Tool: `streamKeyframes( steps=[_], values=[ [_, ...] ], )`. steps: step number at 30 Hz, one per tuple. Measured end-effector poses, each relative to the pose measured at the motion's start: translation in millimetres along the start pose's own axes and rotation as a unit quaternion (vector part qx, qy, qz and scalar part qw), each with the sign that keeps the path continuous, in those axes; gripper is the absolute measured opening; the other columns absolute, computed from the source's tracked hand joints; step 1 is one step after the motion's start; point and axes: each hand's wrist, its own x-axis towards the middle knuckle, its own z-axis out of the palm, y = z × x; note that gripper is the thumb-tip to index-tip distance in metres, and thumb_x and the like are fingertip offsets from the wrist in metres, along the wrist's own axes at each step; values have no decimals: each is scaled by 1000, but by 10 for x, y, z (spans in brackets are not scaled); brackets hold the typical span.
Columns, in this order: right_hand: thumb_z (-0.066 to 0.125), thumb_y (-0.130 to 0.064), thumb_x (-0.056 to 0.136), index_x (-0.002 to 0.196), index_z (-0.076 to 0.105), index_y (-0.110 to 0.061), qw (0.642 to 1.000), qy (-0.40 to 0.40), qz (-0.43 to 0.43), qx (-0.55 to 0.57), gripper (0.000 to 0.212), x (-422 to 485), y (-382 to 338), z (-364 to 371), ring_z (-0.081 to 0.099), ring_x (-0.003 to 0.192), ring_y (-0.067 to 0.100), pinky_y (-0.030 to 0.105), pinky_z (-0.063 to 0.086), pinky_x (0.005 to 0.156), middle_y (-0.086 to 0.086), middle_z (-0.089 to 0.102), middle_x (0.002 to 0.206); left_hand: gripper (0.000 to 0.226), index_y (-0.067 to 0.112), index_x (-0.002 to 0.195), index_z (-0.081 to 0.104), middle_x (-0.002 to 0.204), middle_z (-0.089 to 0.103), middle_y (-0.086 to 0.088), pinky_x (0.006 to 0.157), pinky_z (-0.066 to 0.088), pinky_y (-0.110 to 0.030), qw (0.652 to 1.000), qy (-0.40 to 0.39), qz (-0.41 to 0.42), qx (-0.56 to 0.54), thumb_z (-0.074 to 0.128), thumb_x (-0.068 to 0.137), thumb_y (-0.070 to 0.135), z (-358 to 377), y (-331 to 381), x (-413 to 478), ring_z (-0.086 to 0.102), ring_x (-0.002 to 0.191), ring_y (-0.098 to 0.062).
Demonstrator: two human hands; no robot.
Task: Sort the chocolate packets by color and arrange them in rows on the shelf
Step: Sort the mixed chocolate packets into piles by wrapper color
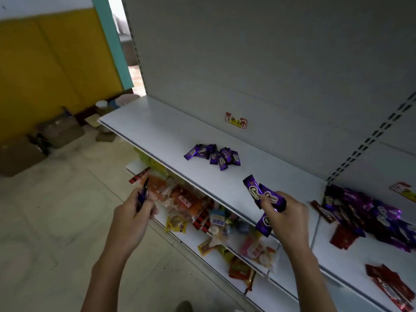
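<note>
My right hand [286, 217] grips three purple chocolate packets [265, 195] above the front edge of the white shelf [162, 131]. My left hand [132, 216] is out over the floor, left of the shelf, pinching a purple packet [142, 194] seen edge-on. Several purple packets [212, 156] lie in a loose cluster on the middle of the shelf. On the adjoining shelf section to the right sits a mixed heap of purple and red packets [369, 217], with more red packets [389, 287] nearer the front.
A lower shelf [139, 167] under my hands holds assorted snack bags in orange, yellow and red. Price labels [236, 120] stick to the back panel. Cardboard boxes [60, 131] and containers stand on the tiled floor by the yellow wall at left.
</note>
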Motion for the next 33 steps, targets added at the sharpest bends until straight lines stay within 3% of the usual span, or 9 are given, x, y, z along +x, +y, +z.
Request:
streamKeyframes(
  steps=[7,11,13,17,20,23,26,31,33],
  values=[
    [69,-11,80,74,69,-4,999,-7,-5,-39,10,81,-345,462,57,51,21,18,38,48,9,64,59,23,10,84,57,78,52,-12,57,33,-29,997,-16,7,80,50,92,30,-338,-222,339,50,66,-19],
    [69,-10,79,71,66,0,1000,0,2,-28,14,305,-456,667,57,54,29,36,43,50,14,63,59,13,14,91,59,81,56,-8,62,38,-27,996,-45,13,80,50,91,24,-353,-259,655,54,74,-17],
    [69,-11,79,67,65,-1,1000,2,0,-31,16,457,-440,793,56,52,26,29,40,49,13,61,57,3,19,88,55,79,58,-8,61,39,-26,995,-59,15,79,53,91,19,-326,-248,846,54,73,-15],
    [61,-37,77,61,60,1,1000,3,8,11,41,817,-345,1014,50,55,22,20,33,46,12,55,51,26,34,79,46,79,57,-4,62,37,-19,993,-72,62,72,54,89,11,-148,-169,1326,51,71,-7],
    [64,-32,77,58,56,3,1000,21,5,4,40,1120,-228,1158,50,57,22,17,31,44,10,52,47,18,31,94,50,81,59,6,64,42,-18,992,-92,73,56,60,87,16,78,-149,1737,55,75,-5],
    [68,-21,77,54,51,-4,1000,25,-7,-6,33,1348,-131,1249,47,48,6,9,29,43,-10,41,43,30,29,106,50,81,60,11,65,45,-22,991,-105,71,53,67,82,22,313,-122,2045,58,77,-6],
    [69,-6,79,55,51,-6,999,20,35,-2,29,1527,-9,1328,41,46,8,10,27,43,-8,40,43,36,25,108,50,81,58,10,63,42,-16,989,-117,75,46,71,79,20,551,-101,2271,56,74,-2],
    [64,-13,82,59,54,1,987,-18,157,-5,28,1700,129,1454,38,47,13,20,30,45,15,52,52,40,14,110,56,87,63,-1,69,43,-23,979,-174,82,60,75,75,20,942,-198,2561,59,76,-18],
    [63,-15,83,55,51,-6,983,-27,180,-15,32,1739,182,1509,38,45,13,18,29,44,7,48,49,39,13,109,57,84,62,1,67,41,-23,975,-193,94,62,75,75,21,1059,-234,2633,59,76,-18]
  ],
)
